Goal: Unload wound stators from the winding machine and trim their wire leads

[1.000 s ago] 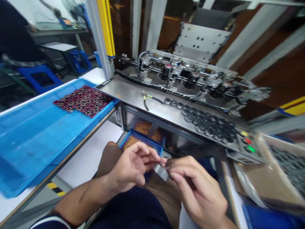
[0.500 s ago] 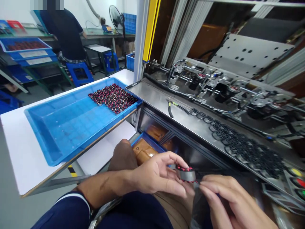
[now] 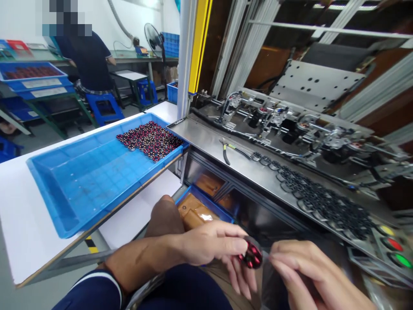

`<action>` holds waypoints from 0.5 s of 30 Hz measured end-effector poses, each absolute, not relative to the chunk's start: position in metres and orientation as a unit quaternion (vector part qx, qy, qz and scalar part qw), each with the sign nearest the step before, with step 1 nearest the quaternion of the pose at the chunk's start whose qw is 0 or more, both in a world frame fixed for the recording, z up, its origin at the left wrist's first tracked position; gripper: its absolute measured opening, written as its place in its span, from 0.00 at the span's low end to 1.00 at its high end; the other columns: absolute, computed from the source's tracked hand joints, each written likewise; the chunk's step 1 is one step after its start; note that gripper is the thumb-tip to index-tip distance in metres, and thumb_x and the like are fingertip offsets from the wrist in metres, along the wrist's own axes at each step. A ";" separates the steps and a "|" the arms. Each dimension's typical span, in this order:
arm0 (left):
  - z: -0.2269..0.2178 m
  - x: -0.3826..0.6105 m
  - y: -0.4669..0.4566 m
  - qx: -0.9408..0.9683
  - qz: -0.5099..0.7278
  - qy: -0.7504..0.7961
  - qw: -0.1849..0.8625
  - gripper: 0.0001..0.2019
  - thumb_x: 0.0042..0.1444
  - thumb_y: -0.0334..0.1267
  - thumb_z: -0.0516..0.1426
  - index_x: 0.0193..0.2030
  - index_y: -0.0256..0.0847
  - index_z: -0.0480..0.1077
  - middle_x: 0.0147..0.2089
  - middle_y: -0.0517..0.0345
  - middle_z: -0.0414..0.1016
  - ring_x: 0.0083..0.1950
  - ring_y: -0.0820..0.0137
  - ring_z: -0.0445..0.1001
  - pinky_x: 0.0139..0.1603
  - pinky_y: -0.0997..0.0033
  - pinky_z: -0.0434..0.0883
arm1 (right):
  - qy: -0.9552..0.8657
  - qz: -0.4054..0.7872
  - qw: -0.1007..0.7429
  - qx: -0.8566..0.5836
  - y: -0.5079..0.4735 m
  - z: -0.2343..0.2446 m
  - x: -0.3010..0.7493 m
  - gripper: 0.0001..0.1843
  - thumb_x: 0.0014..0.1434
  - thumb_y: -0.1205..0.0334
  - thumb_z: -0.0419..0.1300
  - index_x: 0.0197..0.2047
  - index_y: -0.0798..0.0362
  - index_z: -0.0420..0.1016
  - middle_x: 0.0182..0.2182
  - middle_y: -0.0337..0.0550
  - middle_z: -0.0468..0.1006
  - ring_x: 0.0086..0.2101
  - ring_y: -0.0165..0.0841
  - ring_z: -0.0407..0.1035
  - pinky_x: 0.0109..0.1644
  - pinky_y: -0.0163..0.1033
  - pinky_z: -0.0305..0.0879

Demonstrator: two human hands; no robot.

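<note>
Left hand [image 3: 213, 245] grips a round coil part [image 3: 252, 254] at its rim, thumb on the near side; the part is over the lap, tilted, glossy red windings facing out, dark round edge. Right hand [image 3: 306, 267] is just beside it, thumb and forefinger tips close together; cannot tell if they pinch anything thin.

Around: blue plastic tray [image 3: 87, 181] on a white bench [image 3: 13, 202], smooth walls, a bumpy heap of small red-and-black parts [image 3: 151, 140] at its far right end. Brushed metal bench [image 3: 203, 135] ahead carries pliers [image 3: 226, 154] with black-and-green handles and a spread of thin black rings [image 3: 322, 198]. Behind the rings, a machine of metal clamps and rods; yellow, red and green round buttons [image 3: 403, 260] at right. Yellow upright post [image 3: 199, 47] stands between tray and machine. Brown shiny packet [image 3: 193, 211] in a blue box below. Seated person [image 3: 92, 64] at far left.
</note>
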State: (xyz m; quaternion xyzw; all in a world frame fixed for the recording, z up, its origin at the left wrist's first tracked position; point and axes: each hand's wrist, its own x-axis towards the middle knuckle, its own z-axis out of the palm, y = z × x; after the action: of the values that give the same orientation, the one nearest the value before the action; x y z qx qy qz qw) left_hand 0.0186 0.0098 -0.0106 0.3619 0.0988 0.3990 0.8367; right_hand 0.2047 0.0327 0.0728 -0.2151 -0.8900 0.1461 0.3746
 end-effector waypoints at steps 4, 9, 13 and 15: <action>0.004 0.018 -0.005 0.351 0.580 0.143 0.721 0.20 0.50 0.33 0.67 0.49 0.45 0.69 0.47 0.55 0.75 0.43 0.68 0.80 0.41 0.70 0.76 | -0.852 0.159 0.411 -0.284 0.026 0.076 0.195 0.07 0.59 0.75 0.59 0.35 0.54 0.73 0.27 0.41 0.75 0.26 0.28 0.71 0.28 0.31 0.69; 0.012 0.012 -0.002 0.295 0.634 0.140 0.701 0.15 0.49 0.36 0.68 0.42 0.44 0.70 0.51 0.56 0.74 0.58 0.63 0.73 0.59 0.62 0.68 | -0.819 0.258 0.437 -0.267 0.027 0.074 0.189 0.09 0.60 0.76 0.57 0.33 0.55 0.74 0.25 0.42 0.76 0.28 0.29 0.71 0.32 0.35 0.70; 0.004 0.012 0.009 0.320 0.353 0.097 0.874 0.30 0.62 0.60 0.48 0.43 0.31 0.74 0.37 0.41 0.80 0.40 0.59 0.81 0.41 0.63 0.76 | -0.816 0.283 0.445 -0.235 0.029 0.071 0.193 0.07 0.60 0.74 0.58 0.34 0.55 0.75 0.26 0.43 0.77 0.28 0.30 0.70 0.31 0.36 0.70; 0.000 0.012 0.010 0.328 0.283 0.059 0.899 0.33 0.63 0.60 0.44 0.43 0.28 0.74 0.32 0.40 0.80 0.32 0.59 0.81 0.31 0.65 0.76 | -0.816 0.278 0.449 -0.234 0.029 0.071 0.195 0.06 0.60 0.73 0.58 0.34 0.55 0.75 0.26 0.43 0.77 0.28 0.30 0.70 0.30 0.36 0.70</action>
State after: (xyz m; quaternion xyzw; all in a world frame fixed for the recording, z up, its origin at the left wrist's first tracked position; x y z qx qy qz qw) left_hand 0.0122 0.0100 -0.0005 0.3283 0.0591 0.2829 0.8993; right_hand 0.1949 0.0288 0.0713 -0.2344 -0.8159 0.2784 0.4492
